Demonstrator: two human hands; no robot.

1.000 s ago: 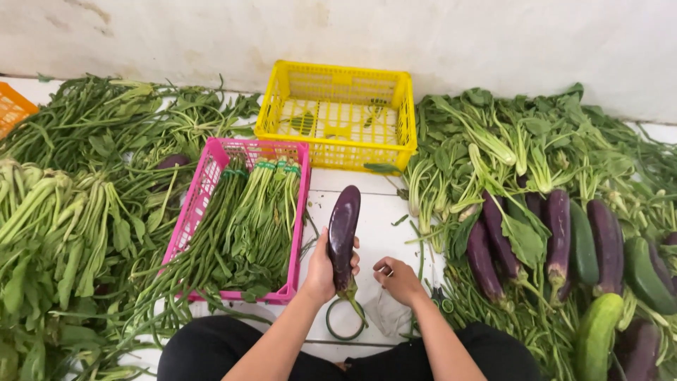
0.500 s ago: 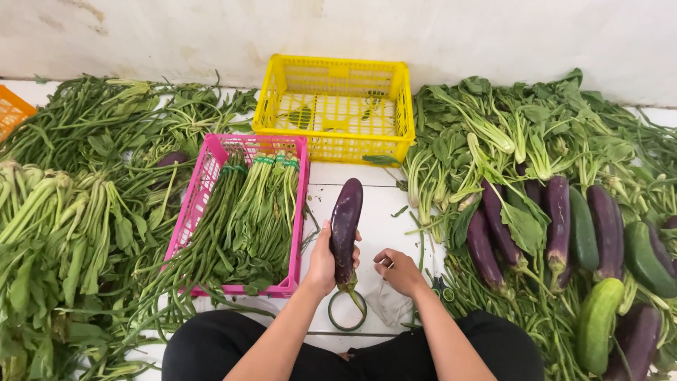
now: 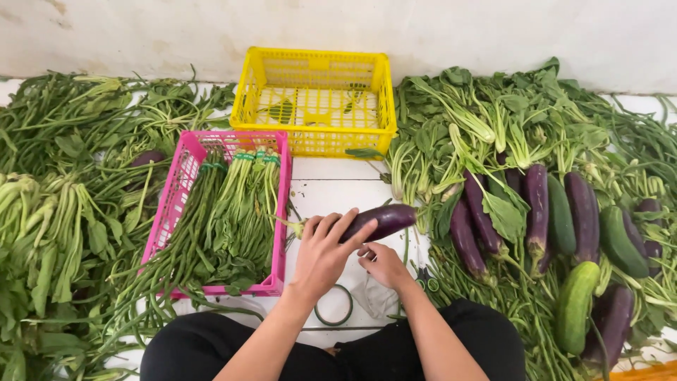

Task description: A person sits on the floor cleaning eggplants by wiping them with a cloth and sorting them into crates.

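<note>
Near centre, on the white floor [image 3: 331, 190]: left hand [image 3: 321, 257] curled around an eggplant [image 3: 381, 220] lying sideways; right hand [image 3: 381, 264] loosely closed just beneath it. Left, pink crate [image 3: 282, 212] packed with bundled greens [image 3: 233, 212]; far, yellow crate [image 3: 314, 141] holding a few leaves [image 3: 282, 111].

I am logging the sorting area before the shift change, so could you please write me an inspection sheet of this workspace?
Surface: white tiled floor, partly bare between the heaps.
Job's things: purple eggplant lying sideways; roll of green tape on the floor.
Clutter: pink crate of bundled greens; yellow crate, almost empty; eggplants, cucumbers, leafy heaps both sides.
Grippers: left hand grips the eggplant; right hand just beneath it.
Cables: nothing seen.
Surroundings: white wall.
</note>
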